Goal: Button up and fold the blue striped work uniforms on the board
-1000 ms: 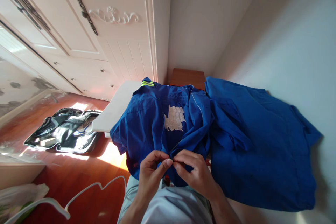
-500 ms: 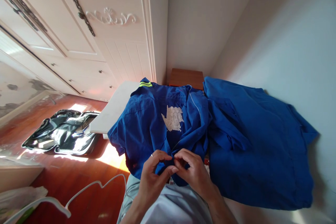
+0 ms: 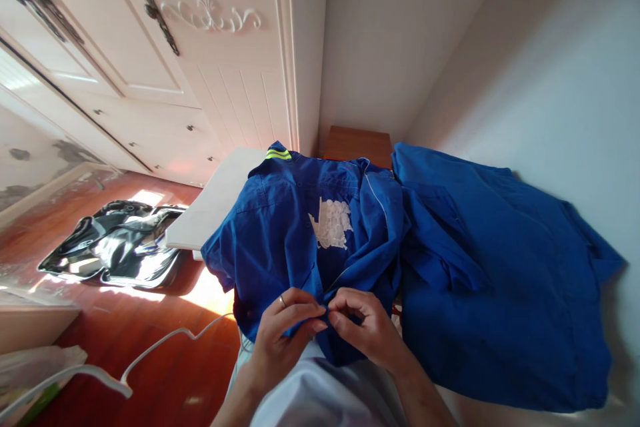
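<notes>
A blue work jacket (image 3: 267, 227) with yellow-green reflective stripes is spread in front of me, its front partly open. At its lower front edge, near my body, my left hand (image 3: 290, 323) pinches the cloth between thumb and fingers. A ring is on one finger of that hand. Close beside it, my right hand (image 3: 364, 325) pinches the jacket's other front edge, with the fingertips of both hands nearly touching. Any small fastener between the fingertips is too small to make out. A white, ragged-edged patch (image 3: 332, 223) shows in the jacket's opening.
A larger blue cloth (image 3: 505, 293) drapes at the right, with a jacket sleeve over it. A white board (image 3: 207, 207) juts out to the left. An open suitcase (image 3: 115, 243) lies on the red floor. White wardrobe doors (image 3: 235, 80) and a brown wooden box (image 3: 357, 143) stand behind.
My left hand's fingers have straightened a little and moved left, and the fingertips now press closer on the jacket's edge. The right hand stays at the same spot. The view has shifted slightly.
</notes>
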`<state>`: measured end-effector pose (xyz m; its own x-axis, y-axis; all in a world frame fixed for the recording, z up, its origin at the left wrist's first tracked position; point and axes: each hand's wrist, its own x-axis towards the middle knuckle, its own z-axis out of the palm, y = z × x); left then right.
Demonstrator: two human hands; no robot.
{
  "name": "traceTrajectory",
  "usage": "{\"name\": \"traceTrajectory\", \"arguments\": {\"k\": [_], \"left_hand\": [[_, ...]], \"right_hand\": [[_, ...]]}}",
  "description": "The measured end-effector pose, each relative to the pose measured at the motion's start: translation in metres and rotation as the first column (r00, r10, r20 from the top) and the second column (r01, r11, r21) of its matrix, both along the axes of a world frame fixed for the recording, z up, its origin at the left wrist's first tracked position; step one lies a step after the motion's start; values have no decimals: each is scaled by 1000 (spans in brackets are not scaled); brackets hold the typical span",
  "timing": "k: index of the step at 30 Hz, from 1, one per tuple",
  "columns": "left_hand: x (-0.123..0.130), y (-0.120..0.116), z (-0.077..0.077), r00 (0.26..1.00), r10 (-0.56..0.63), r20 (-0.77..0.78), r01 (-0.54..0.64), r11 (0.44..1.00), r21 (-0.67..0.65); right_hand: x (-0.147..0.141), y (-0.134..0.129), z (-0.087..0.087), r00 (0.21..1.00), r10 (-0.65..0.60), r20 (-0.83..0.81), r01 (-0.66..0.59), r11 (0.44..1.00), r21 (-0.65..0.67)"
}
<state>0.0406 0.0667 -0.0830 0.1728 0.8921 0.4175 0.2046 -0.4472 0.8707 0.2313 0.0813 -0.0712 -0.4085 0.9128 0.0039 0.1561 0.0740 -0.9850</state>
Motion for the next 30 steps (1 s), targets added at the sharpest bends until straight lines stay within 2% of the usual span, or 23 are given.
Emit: {"name": "traceTrajectory", "arguments": {"k": [2, 4, 7, 10, 12, 14, 17, 19, 22, 26, 30], "left_hand": [[-3, 1, -3, 1000, -24, -6, 24, 998, -55], [-6, 3, -8, 999, -27, -28, 23, 991, -129], [-7, 9, -18, 995, 77, -63, -91, 958, -272], [-4, 21, -27, 975, 195, -104, -221, 881, -419], [-1, 30, -31, 965, 196, -171, -255, 846, -467], [2, 37, -32, 936, 170, -309, -303, 837, -457], [7, 44, -31, 835, 143, -531, -390, 834, -389], [10, 45, -30, 796, 102, -597, -373, 859, -350], [15, 46, -31, 778, 12, -628, -276, 905, -325], [20, 47, -34, 739, -31, -673, -266, 904, -334], [19, 48, -38, 837, 94, -539, -261, 934, -243]], "right_hand": [[5, 0, 0, 997, 59, 50, -61, 998, 36], [12, -2, -2, 992, 51, 114, -57, 997, 43], [29, -5, -11, 976, -129, 175, 128, 992, 21], [46, -7, -21, 911, -349, 222, 372, 926, -70], [54, -6, -25, 873, -379, 306, 432, 893, -127], [58, -4, -27, 860, -324, 395, 409, 900, -153], [55, 2, -28, 846, -251, 471, 362, 919, -159], [51, 6, -28, 850, -239, 470, 354, 919, -173], [44, 11, -30, 892, -223, 393, 331, 915, -232], [35, 14, -33, 922, -251, 294, 330, 907, -263], [26, 13, -32, 928, -304, 215, 352, 904, -242]]}}
